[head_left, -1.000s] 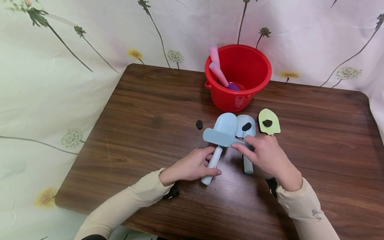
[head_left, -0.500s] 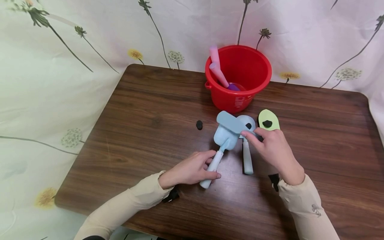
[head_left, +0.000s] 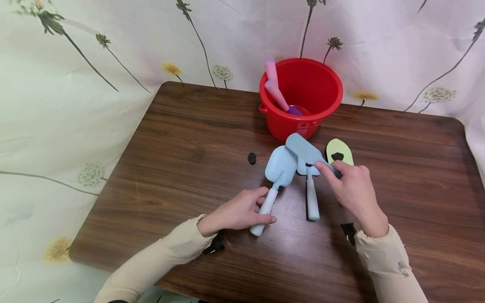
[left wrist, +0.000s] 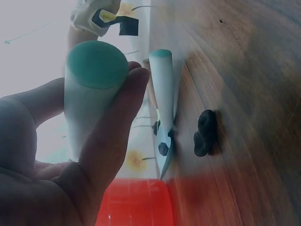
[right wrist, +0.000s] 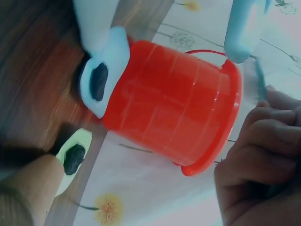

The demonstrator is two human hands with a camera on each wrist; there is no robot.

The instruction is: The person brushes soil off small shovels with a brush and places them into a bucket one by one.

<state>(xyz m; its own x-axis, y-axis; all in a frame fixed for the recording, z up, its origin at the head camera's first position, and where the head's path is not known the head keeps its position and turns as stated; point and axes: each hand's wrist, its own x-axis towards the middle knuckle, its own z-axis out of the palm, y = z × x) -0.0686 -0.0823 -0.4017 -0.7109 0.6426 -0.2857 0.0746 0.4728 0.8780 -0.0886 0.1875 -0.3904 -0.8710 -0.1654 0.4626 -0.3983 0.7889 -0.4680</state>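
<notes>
My left hand (head_left: 240, 210) grips the white handle of a light blue toy shovel (head_left: 281, 166); in the left wrist view the handle's green end (left wrist: 97, 63) faces the camera. My right hand (head_left: 358, 191) holds a flat blue spatula-like tool (head_left: 303, 147), its handle mostly covered by fingers. Seen from the head, its blade overlaps the left-held shovel's edge and covers much of a second blue shovel (head_left: 313, 202) on the table. A black lump (right wrist: 99, 81) sits on that second shovel. Beyond my right hand lies a green shovel (head_left: 339, 147) bearing another black lump (head_left: 337, 156).
A red bucket (head_left: 278, 126) stands behind the shovels, with two pink handles (head_left: 276, 94) leaning inside. One dark lump (head_left: 251, 158) lies on the brown wooden table (head_left: 182, 139), left of the shovels. Flower-patterned cloth (head_left: 235, 38) hangs behind the table.
The right hand's flat tool has swung and moved rightward, off the left-held shovel's blade to over the second shovel. The left-held shovel has tilted and shifted slightly left.
</notes>
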